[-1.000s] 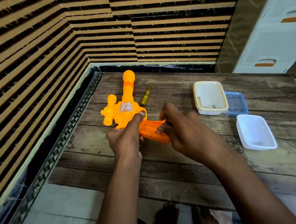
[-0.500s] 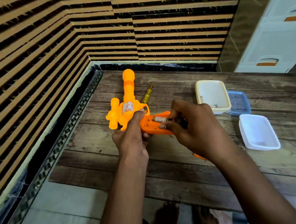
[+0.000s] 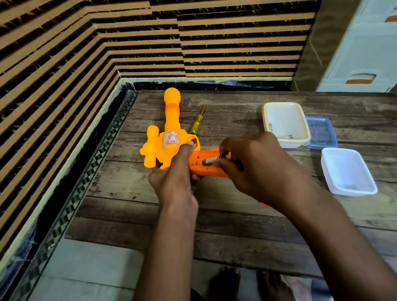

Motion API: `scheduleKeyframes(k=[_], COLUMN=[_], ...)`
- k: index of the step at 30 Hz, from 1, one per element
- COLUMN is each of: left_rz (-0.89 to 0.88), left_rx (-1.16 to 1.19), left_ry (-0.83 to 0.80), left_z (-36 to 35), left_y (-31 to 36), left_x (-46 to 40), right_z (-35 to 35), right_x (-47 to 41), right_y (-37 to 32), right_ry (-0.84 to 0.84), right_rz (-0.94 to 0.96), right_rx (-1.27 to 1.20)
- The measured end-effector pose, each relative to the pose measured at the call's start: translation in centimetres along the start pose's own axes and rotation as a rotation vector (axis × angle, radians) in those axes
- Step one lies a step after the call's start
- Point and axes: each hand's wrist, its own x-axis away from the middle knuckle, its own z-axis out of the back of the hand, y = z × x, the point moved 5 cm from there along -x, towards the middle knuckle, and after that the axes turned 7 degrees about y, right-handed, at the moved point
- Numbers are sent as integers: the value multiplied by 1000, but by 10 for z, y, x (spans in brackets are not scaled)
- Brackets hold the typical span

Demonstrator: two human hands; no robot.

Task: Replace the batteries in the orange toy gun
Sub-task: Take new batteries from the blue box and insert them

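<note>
Toy gun [image 3: 169, 142] lies on the wooden desk [image 3: 220, 218], barrel toward the wall, grip pointing right with its battery bay open. Left hand [image 3: 173, 179] grips the gun's body, thumb by the trigger guard. Right hand [image 3: 259, 167] pinches a battery [image 3: 209, 161] sitting in the bay. Yellow screwdriver [image 3: 197, 122] lies just beside the barrel; three plastic containers [image 3: 284, 124] sit to the right

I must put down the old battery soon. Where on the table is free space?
Bare table lies along the near edge, below both forearms, and at the far side between the screwdriver and the cream box. It is crowded around the toy gun and by the white tub.
</note>
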Motion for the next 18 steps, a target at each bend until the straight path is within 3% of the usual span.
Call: scheduleKeyframes(k=[3,13,16,18], left_rz=[-18,14,13,31], left_rx=[-12,41,6,-5], left_ry=[3,-12,0,-3], left_z=[-1,-3,-2,0], left_y=[0,-2,-2,-1], left_x=[1,3,3,2], right_z=[-6,-15,-14,-6], right_x=[-2,-8,-6,-3], right_y=[1,-8,-7,-2], right_ry=[-117,-89,-10,128], right_rz=[-48,-83,-162,-308], right_rx=[48,102,-24,-237])
